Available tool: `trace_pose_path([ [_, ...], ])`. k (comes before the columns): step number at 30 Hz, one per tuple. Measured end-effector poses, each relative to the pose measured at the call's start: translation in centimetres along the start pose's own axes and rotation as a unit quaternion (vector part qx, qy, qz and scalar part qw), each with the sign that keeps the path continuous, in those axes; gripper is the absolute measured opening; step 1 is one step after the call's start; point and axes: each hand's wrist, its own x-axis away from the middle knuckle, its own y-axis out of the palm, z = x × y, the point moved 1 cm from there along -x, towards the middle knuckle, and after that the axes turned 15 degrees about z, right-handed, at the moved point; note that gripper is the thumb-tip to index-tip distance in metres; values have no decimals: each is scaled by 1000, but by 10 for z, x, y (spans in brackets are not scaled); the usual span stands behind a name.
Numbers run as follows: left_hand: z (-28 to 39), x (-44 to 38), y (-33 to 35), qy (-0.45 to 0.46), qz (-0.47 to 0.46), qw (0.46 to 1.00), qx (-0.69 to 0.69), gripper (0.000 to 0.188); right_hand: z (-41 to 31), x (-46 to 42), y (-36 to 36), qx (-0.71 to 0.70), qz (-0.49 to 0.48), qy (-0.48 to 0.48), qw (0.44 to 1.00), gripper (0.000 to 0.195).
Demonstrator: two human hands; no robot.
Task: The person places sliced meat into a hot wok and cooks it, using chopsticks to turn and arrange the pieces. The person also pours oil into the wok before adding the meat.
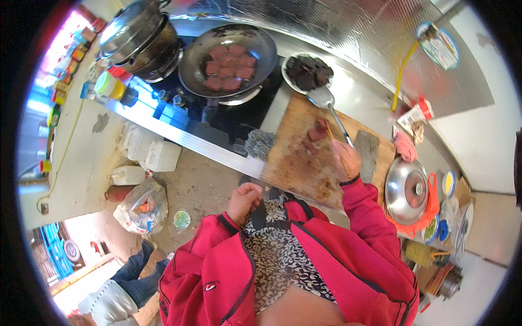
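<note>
My right hand [346, 159] grips a pair of wooden chopsticks [329, 132] over the wooden cutting board [293, 134]. Their tips meet a reddish-brown slice [317, 133], and a smaller piece [310, 147] lies just below it. Beside that hand, a metal spatula [340, 124] rests across the board, its blade against a bowl [284, 77] of dark, browned slices [308, 73]. Several reddish square slices [227, 72] lie flat in the wok [265, 53] on the stove. Low before my body, my left hand [245, 200] has its fingers curled, with nothing visible in them.
A lidded steamer pot [142, 45] stands left of the wok. A grey scouring pad [260, 143] sits against the board; a flat grey rectangular object [366, 157] lies on it. A domed metal lid [401, 191] is at right. Another person's legs [138, 277] show lower left, near a plastic bag [142, 208].
</note>
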Motion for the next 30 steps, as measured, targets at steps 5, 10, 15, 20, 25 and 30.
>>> trace_pose_path([
  [5,0,-1,-9,-10,2,999,33,8,-12,-38,-16,-17,25,183,983,24],
  [10,5,-6,-22,-12,10,999,37,8,-38,-107,-12,-170,124,328,921,32],
  [15,4,-18,-39,-11,13,998,63,9,-70,-193,43,-270,124,328,897,33],
  [20,18,-19,-62,-3,22,996,90,8,-86,-229,137,-349,75,350,866,31],
  [25,24,-25,-85,9,37,993,115,5,-105,-237,222,-386,51,382,838,27],
  [30,32,-28,-96,0,45,991,124,5,-121,-243,272,-379,37,392,837,23],
])
